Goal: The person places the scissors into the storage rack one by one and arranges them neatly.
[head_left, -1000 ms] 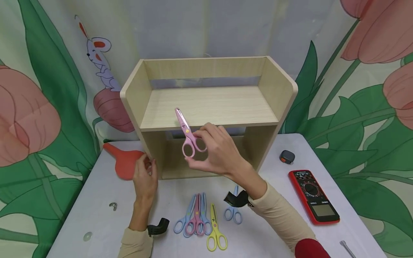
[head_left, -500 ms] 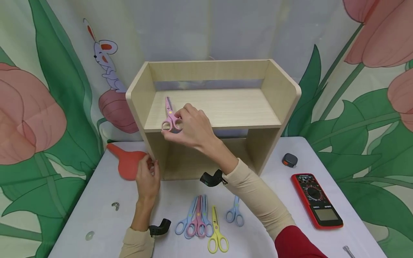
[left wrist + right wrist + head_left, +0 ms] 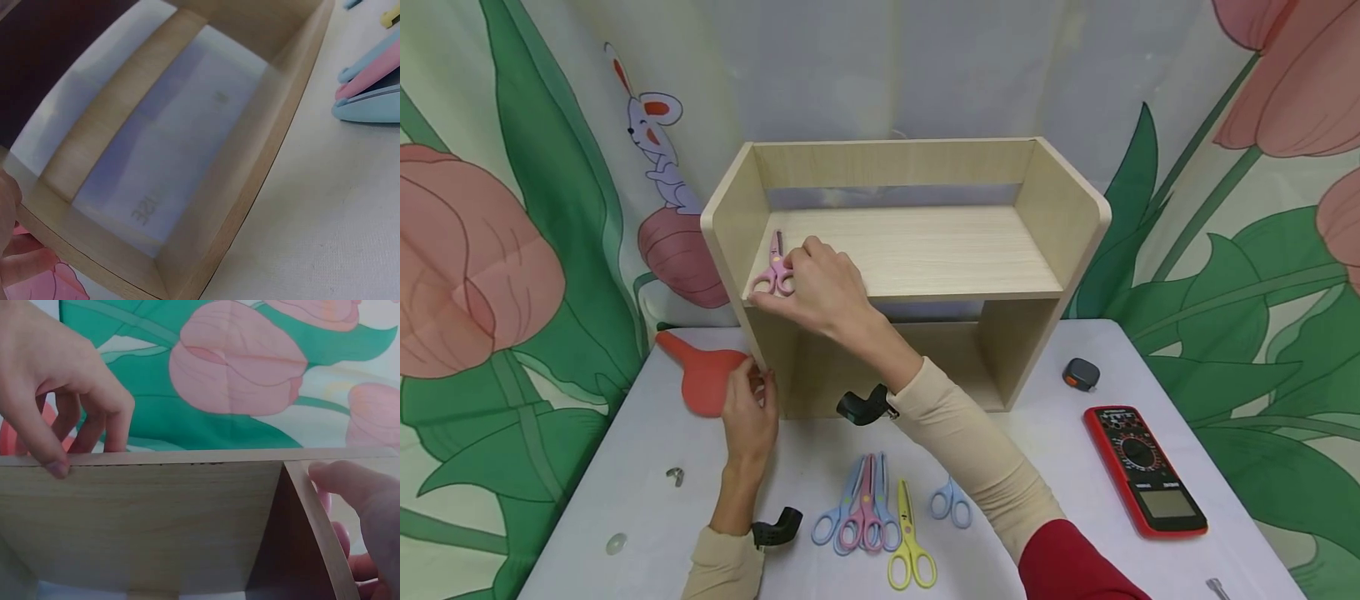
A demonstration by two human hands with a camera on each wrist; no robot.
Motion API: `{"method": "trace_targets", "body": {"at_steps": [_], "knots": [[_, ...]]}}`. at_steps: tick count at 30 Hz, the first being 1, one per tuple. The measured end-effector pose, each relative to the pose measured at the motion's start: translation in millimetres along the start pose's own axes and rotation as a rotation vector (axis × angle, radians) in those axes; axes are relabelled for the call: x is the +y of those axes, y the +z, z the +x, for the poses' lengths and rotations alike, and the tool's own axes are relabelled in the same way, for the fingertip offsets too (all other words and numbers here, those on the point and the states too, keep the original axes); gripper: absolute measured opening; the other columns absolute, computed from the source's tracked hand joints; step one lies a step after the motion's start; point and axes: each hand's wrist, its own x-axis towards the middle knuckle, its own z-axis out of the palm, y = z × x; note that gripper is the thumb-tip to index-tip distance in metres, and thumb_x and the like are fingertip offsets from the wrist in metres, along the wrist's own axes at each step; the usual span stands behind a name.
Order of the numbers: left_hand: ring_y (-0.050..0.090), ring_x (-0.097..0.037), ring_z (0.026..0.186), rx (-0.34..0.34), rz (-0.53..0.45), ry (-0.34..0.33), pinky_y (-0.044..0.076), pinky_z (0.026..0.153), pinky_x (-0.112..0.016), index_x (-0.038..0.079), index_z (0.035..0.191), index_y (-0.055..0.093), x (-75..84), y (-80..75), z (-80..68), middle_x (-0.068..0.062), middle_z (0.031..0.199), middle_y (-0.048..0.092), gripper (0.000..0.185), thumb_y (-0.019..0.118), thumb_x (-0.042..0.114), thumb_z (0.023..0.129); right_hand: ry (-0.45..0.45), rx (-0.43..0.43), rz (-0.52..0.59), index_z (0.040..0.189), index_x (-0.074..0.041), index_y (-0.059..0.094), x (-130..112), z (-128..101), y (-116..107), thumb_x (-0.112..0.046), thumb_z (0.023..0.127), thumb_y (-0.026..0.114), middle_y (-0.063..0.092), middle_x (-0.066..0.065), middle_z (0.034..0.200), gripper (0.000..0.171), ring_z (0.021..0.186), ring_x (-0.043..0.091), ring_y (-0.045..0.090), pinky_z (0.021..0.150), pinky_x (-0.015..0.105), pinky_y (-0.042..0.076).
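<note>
A two-level wooden shelf unit [image 3: 910, 250] stands on the white table. My right hand [image 3: 823, 283] is at the left end of its upper board and holds pink scissors [image 3: 776, 260] by the handle loops. Their blades point to the back, low over the board; whether they touch it I cannot tell. In the right wrist view the scissors are hidden, and the thumb of that hand [image 3: 375, 500] lies along the board's front edge. My left hand [image 3: 750, 417] grips the front edge of the left side panel near its bottom, thumb on the inner side [image 3: 57, 467].
In front of the unit lie blue and pink scissors [image 3: 867, 517], yellow scissors [image 3: 908, 542] and blue scissors [image 3: 951, 504]. A red paddle-shaped thing [image 3: 703, 383] is at left. A red multimeter [image 3: 1146, 471] and a small black object [image 3: 1081, 374] are at right.
My right hand has carried the pink scissors left and down, from in front of the unit to the left end of the upper board. The left hand keeps its grip on the panel.
</note>
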Motion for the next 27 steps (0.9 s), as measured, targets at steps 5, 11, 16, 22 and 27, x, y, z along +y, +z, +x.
{"method": "trace_targets", "body": {"at_steps": [5, 11, 16, 22, 27], "knots": [[0.070, -0.036, 0.087, -0.003, -0.007, -0.009, 0.063, 0.070, -0.051, -0.007, 0.125, 0.054, 0.3, 0.2, 0.9, -0.024, 0.106, 0.062, 0.034, 0.066, 0.002, 0.094, 0.001, 0.000, -0.011, 0.103, -0.011, 0.071, -1, 1, 1, -0.069, 0.081, 0.067, 0.059, 0.000, 0.096, 0.063, 0.079, 0.013, 0.053, 0.068, 0.026, 0.047], [0.070, -0.036, 0.090, -0.016, 0.002, -0.019, 0.063, 0.073, -0.052, -0.006, 0.127, 0.053, 1.5, -0.8, 0.5, -0.024, 0.108, 0.061, 0.036, 0.066, 0.004, 0.095, -0.006, -0.010, -0.026, 0.117, -0.008, 0.070, 0, -5, -2, -0.072, 0.079, 0.067, 0.060, 0.004, 0.106, 0.075, 0.089, 0.017, 0.056, 0.077, 0.030, 0.051], [0.070, -0.037, 0.090, -0.026, 0.007, -0.019, 0.063, 0.073, -0.050, -0.006, 0.127, 0.053, 2.4, -1.8, -0.7, -0.025, 0.108, 0.060, 0.037, 0.066, 0.003, 0.094, -0.058, 0.018, -0.006, 0.128, -0.006, 0.064, 2, -26, -9, -0.064, 0.081, 0.071, 0.059, 0.008, 0.116, 0.076, 0.100, 0.020, 0.055, 0.084, 0.031, 0.051], [0.070, -0.038, 0.090, -0.017, 0.010, -0.008, 0.063, 0.073, -0.049, -0.008, 0.126, 0.053, 2.1, -1.2, -0.4, -0.025, 0.107, 0.061, 0.036, 0.066, 0.002, 0.094, -0.213, 0.206, 0.092, 0.133, -0.002, 0.060, 12, -56, -9, -0.049, 0.081, 0.078, 0.059, 0.010, 0.112, 0.072, 0.100, 0.022, 0.056, 0.081, 0.030, 0.051], [0.070, -0.037, 0.091, -0.011, 0.015, 0.014, 0.063, 0.073, -0.050, -0.008, 0.127, 0.052, 1.6, -0.7, 0.0, -0.026, 0.108, 0.061, 0.038, 0.067, 0.000, 0.092, -0.287, 0.277, 0.122, 0.130, -0.001, 0.061, 29, -83, -1, -0.046, 0.078, 0.082, 0.060, 0.011, 0.113, 0.072, 0.101, 0.023, 0.056, 0.084, 0.032, 0.051]]}}
